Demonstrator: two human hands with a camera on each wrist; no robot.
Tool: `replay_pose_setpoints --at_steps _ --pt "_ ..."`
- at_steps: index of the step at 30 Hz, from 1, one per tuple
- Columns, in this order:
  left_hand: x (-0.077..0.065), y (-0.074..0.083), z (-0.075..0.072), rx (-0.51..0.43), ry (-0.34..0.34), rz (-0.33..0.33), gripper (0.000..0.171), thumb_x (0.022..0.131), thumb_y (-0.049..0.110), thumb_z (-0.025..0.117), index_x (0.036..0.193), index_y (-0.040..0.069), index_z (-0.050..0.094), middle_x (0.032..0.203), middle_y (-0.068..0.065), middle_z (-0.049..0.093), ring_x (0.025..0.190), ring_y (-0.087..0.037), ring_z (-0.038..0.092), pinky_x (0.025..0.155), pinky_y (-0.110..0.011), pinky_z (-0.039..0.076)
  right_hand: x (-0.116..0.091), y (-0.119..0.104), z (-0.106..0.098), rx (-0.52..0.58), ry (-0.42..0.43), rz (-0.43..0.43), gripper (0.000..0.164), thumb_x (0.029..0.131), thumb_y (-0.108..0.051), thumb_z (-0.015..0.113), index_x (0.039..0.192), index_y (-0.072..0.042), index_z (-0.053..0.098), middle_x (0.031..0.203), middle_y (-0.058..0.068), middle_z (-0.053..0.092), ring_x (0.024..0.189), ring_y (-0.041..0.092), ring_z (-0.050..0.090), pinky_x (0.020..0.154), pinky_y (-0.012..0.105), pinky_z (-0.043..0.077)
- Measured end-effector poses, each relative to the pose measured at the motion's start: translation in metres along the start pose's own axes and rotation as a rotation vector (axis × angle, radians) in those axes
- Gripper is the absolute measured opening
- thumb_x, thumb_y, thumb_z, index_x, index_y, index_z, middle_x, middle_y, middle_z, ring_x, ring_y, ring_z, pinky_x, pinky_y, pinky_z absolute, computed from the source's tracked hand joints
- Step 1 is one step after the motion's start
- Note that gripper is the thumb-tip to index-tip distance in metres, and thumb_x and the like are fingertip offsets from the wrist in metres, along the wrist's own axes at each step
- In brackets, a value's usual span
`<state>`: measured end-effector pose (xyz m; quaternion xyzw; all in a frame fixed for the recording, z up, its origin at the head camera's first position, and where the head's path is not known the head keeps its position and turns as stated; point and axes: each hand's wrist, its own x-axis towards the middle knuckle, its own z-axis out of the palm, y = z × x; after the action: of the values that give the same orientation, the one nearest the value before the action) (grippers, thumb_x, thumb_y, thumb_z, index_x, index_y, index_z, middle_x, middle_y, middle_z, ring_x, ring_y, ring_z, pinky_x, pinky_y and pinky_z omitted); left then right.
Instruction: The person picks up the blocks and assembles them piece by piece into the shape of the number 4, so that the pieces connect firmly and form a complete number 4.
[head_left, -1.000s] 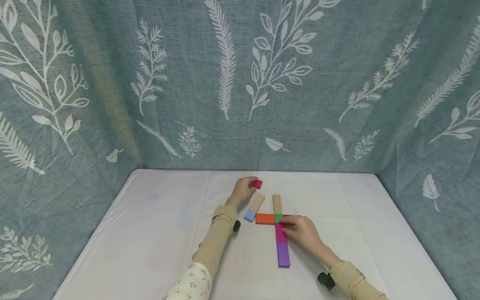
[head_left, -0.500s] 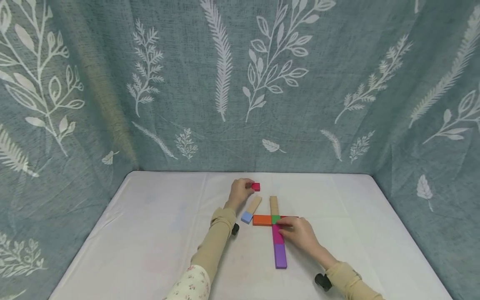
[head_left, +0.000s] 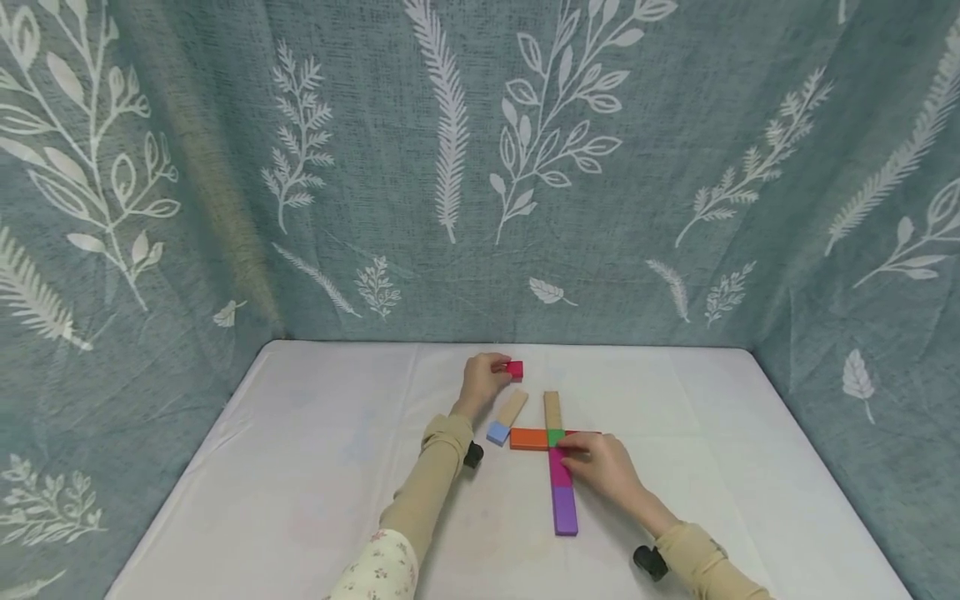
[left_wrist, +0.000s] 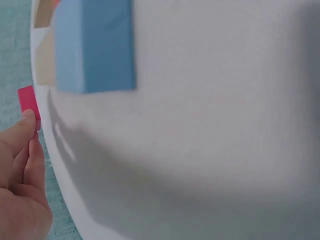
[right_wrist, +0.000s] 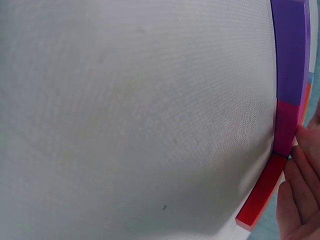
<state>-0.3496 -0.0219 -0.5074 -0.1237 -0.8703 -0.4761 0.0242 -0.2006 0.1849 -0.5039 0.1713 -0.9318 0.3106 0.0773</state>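
Note:
At the far side of the table my left hand (head_left: 482, 382) pinches a small pinkish-red block (head_left: 515, 370) between thumb and fingers; the left wrist view shows the block (left_wrist: 29, 102) jutting past the thumb tip. Flat wooden blocks form a cross: natural wood (head_left: 552, 408) at the back, orange (head_left: 528, 439) at left, green (head_left: 554, 436) in the centre, red (right_wrist: 262, 192) at right, then magenta (head_left: 559, 473) and purple (head_left: 565, 510) towards me. Fingertips of my right hand (head_left: 609, 468) rest at the green and magenta blocks, partly covering the red one.
Left of the cross, a loose natural wood block (head_left: 513, 407) lies slanted, with a blue block (head_left: 498, 433) at its near end. A white cloth (head_left: 300, 483) covers the table. Behind it hangs a green leaf-patterned curtain (head_left: 480, 283).
The pinkish-red block has turned slightly in my left fingers, from tilted to nearly square. My right hand stays in place at the cross. The head view shifts a little.

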Motion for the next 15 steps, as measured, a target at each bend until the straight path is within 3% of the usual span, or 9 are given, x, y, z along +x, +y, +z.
replay_pose_setpoints --at_steps 8,15 --pt "0.005 0.007 -0.018 -0.019 0.023 -0.039 0.03 0.081 -0.005 0.068 0.111 -0.005 0.068 0.109 -0.019 0.07 0.1 -0.029 0.067 0.088 -0.036 0.054 0.0 0.0 0.0 0.004 0.003 0.002 0.025 0.074 -0.002 0.076 0.099 -0.004 0.074 0.095 0.006 0.074 0.091 0.021 0.07 0.079 0.036 0.056" --pt "0.014 0.015 -0.045 -0.019 -0.03 -0.027 0.032 0.083 -0.002 0.068 0.115 -0.004 0.066 0.114 -0.02 0.067 0.105 -0.029 0.066 0.088 -0.035 0.054 0.001 0.0 -0.002 0.011 -0.021 -0.004 0.026 0.075 -0.002 0.075 0.101 -0.003 0.073 0.097 0.007 0.074 0.092 0.022 0.069 0.08 0.037 0.056"
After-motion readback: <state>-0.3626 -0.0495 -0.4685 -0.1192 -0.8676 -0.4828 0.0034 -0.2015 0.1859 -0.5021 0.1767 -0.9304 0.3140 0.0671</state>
